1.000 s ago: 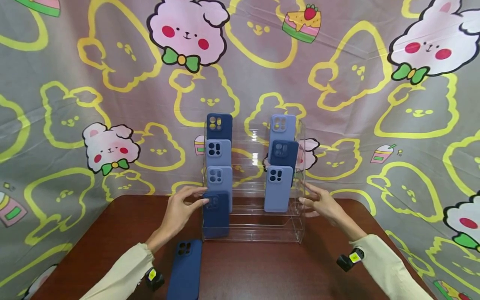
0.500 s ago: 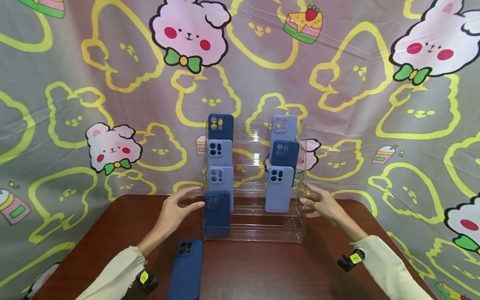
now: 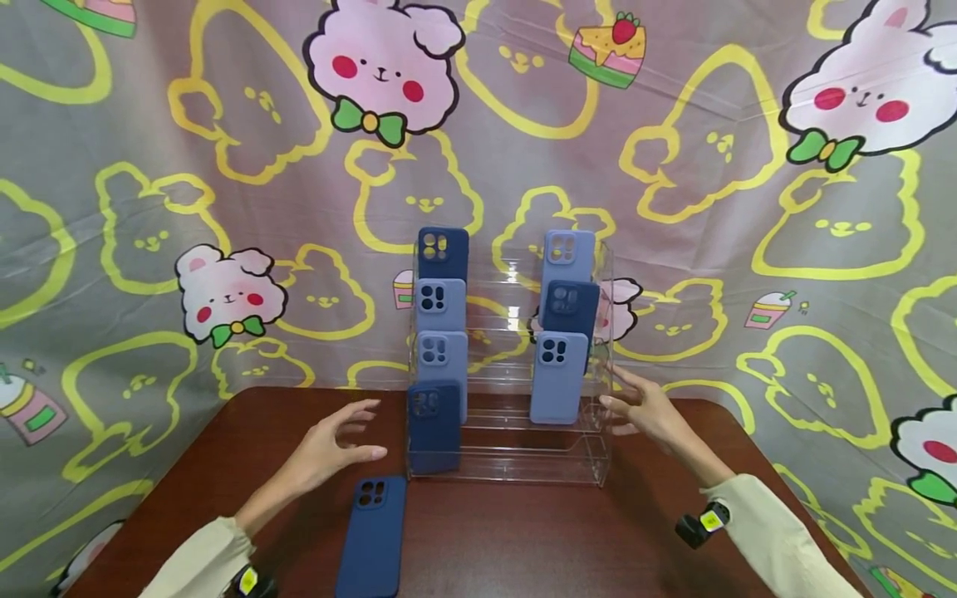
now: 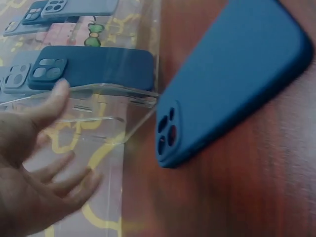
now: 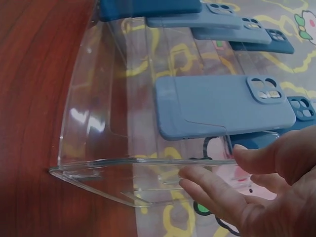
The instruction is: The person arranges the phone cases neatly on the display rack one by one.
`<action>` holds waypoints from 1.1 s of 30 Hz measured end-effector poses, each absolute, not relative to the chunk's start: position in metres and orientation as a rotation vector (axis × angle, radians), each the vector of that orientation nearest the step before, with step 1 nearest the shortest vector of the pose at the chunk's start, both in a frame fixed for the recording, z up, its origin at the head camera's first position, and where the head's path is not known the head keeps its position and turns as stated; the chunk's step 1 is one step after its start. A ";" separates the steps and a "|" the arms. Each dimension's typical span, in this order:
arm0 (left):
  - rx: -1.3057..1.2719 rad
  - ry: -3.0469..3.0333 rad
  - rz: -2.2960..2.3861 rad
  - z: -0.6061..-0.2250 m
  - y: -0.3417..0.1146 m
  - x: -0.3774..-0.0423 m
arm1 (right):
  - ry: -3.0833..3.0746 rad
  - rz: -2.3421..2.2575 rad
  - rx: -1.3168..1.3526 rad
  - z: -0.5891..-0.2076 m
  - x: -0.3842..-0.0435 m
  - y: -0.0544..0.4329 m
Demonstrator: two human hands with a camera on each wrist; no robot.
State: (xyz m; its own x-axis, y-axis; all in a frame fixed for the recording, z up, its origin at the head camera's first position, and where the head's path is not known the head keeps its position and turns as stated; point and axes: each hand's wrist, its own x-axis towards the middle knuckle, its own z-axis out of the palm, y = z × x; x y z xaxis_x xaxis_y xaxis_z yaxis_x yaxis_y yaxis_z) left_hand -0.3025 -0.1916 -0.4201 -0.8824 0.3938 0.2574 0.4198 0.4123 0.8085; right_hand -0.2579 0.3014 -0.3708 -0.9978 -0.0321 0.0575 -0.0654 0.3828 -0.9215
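A clear acrylic display rack (image 3: 516, 467) stands on the table, with light and dark blue phone cases in two columns. A dark blue phone case (image 3: 434, 428) sits at the bottom of its left column, and a lavender-blue phone case (image 3: 557, 382) is lowest on the right. My left hand (image 3: 329, 444) hovers left of the rack, fingers spread and holding nothing. Just below it, another dark blue phone case (image 3: 374, 540) lies flat on the table, camera cutouts toward the rack. My right hand (image 5: 266, 182) holds the rack's right side panel, thumb at its edge and fingers along the outside.
Behind the rack hangs a grey curtain (image 3: 523, 158) printed with cartoon animals. The brown wooden table (image 3: 516, 540) reaches forward from it. Upper tiers carry more cases, such as a dark one (image 3: 444, 256) at top left.
My left hand has come away from the rack's left side, moving left and down toward the case on the table. The right hand keeps its place at the right panel.
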 end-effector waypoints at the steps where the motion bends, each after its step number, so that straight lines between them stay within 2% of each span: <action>1: -0.751 -2.653 -1.497 -0.422 -0.194 -0.301 | -2.587 1.712 0.087 -0.372 -0.257 0.301; 18: -0.579 -3.181 -0.798 -0.447 -0.200 -0.288 | -2.604 1.648 0.079 -0.376 -0.256 0.300; 25: -0.619 -3.123 -0.844 -0.452 -0.201 -0.286 | -2.599 1.655 0.071 -0.373 -0.256 0.301; 33: -0.808 -3.100 -0.952 -0.447 -0.203 -0.286 | -2.595 1.663 0.061 -0.371 -0.256 0.300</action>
State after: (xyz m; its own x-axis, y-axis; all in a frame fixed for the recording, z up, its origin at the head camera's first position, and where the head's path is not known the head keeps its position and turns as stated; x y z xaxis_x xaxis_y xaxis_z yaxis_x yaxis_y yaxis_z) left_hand -0.2862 -0.2034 -0.4468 -0.8644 0.5006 -0.0479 0.3874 0.7236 0.5712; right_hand -0.2560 0.3003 -0.3710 -0.9975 -0.0013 0.0709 -0.0650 0.4176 -0.9063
